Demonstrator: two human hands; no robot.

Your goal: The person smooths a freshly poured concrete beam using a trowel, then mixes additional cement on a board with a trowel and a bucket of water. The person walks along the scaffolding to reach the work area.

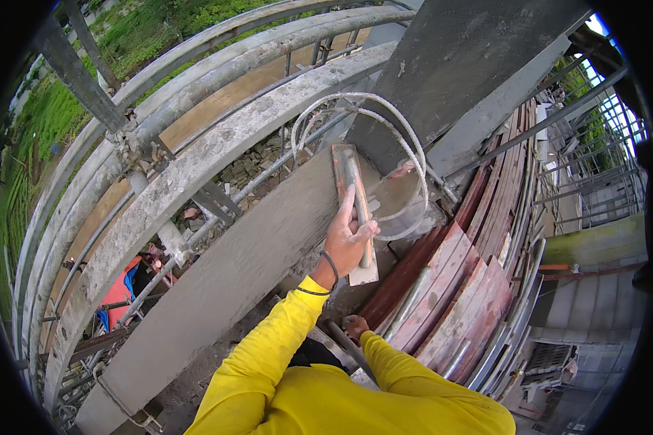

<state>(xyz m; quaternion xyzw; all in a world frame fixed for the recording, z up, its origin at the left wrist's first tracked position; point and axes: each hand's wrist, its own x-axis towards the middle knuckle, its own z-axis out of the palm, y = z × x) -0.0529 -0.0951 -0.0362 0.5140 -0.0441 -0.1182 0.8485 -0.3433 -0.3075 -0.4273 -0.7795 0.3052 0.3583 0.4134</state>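
My left hand [347,245] is wrapped round the handle of a long plastering trowel [365,271] with a flat, narrow blade. The trowel lies over the far end of a freshly smoothed grey ledge [225,279], beside the foot of a grey column [479,58]. Lower down and closer to my body, my right hand [355,326] is beside a dark metal bar [350,349]; its fingers are partly hidden, so I cannot tell what they hold. Just beyond the trowel, a pale cord-like loop [419,156] stands up around a mortar-smeared spot.
Curved scaffold rails [218,152] sweep along the left, joined to an upright post [80,72]. Reddish planks [442,283] and metal pipes are stacked at right. Rubble [250,170] and a red-and-blue sheet [120,290] lie below the rails. More scaffolding [588,159] stands at far right.
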